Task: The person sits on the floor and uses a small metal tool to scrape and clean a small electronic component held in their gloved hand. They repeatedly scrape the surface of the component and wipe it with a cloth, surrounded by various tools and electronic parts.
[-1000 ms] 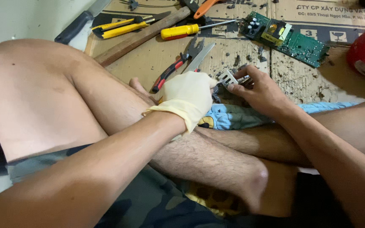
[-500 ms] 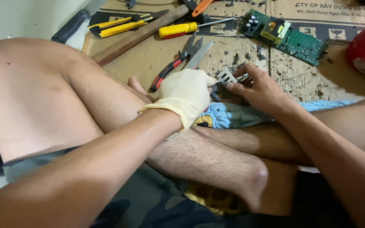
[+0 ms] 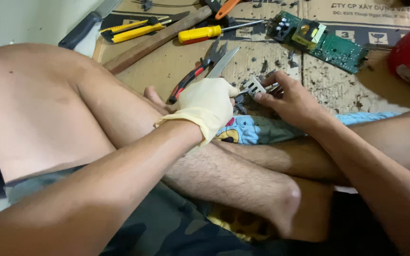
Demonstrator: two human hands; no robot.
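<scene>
Comparing with the frame a second ago, I noted almost no change: gloved left hand [image 3: 208, 105] and bare right hand [image 3: 294, 100] remained pinched together on the small finned metal part [image 3: 254, 86], above the near edge of the cardboard [image 3: 176, 61], so the work was unchanged.

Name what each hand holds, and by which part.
Both hands, left hand gloved and right hand bare, pinch a small finned metal part by its opposite ends.

Pliers [image 3: 191, 78] left of circuit board [image 3: 326, 40], on cardboard [image 3: 176, 57]
</scene>
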